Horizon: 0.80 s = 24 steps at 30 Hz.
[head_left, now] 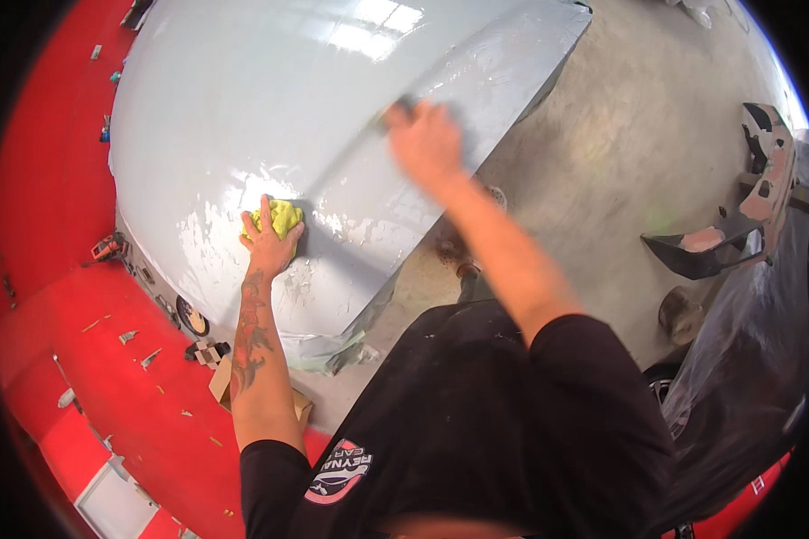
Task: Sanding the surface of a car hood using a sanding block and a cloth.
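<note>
On the wet, pale grey panel (243, 117), two bare hands are at work, one thing under each. The left grip (270, 248) has its fingers spread over one yellow-green cloth (286, 213), pressing it against the panel's near part; the palm hides much of the cloth. Farther up and to the right, the right grip (428, 144) is curled on one small dark object (404, 105); blur smears both, so its exact shape and the fingertips are hard to make out.

Around the cloth lie bright wet streaks, too many and too broken to count. The panel's far edge is cut off at the top of the view. One black shirt (512, 386) fills the lower middle, running out of the picture below.

To the right, on the concrete floor (593, 153), lies one bumper cover (768, 193), black and pinkish. Below it, clear plastic sheeting (737, 314) partly hides one wheel (662, 388). To the left, one cardboard box (220, 384) sits partly behind the left forearm, near a red surface (90, 341).
</note>
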{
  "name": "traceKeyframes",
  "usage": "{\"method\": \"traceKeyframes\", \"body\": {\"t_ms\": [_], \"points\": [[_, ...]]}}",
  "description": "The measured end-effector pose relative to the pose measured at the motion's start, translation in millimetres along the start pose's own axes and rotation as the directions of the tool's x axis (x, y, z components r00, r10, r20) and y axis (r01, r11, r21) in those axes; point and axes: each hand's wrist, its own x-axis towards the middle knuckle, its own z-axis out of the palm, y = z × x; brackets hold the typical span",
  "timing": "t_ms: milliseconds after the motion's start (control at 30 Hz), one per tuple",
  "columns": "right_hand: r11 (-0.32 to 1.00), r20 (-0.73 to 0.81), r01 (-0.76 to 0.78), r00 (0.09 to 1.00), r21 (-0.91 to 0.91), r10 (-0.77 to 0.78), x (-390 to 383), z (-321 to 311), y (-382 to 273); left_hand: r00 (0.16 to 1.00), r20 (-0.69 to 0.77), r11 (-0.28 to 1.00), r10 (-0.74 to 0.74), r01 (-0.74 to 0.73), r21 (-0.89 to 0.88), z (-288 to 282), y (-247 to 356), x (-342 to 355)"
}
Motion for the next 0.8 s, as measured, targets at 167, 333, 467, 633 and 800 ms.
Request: {"method": "traceKeyframes", "body": {"t_ms": [167,333,467,633,800], "points": [[0.918,-0.089,-0.397,0.914,0.009,0.396,58.3,-13.9,78.7,0.996,-0.051,0.996,0.069,-0.066,0.052,3.8,-2.6,5.4],[0.983,0.184,0.122,0.972,0.140,-0.147,-39.3,6.9,-94.8,0.996,-0.049,0.993,0.081,-0.076,0.088,3.6,-4.2,8.4],[0.930,0.137,0.272,0.940,0.246,-0.311,-32.5,7.1,-72.4,1.000,-0.017,0.999,0.021,-0.020,0.036,-0.8,-0.6,2.5],[0.978,-0.132,-0.209,0.970,-0.014,0.206,53.2,-11.9,93.8,0.998,-0.020,0.997,0.059,-0.058,0.052,-2.5,5.7,1.8],[0.994,0.077,-0.107,0.991,0.003,0.107,-5.4,-5.4,-8.9,0.999,-0.028,0.996,0.038,-0.036,0.077,-2.0,4.6,2.4]]}}
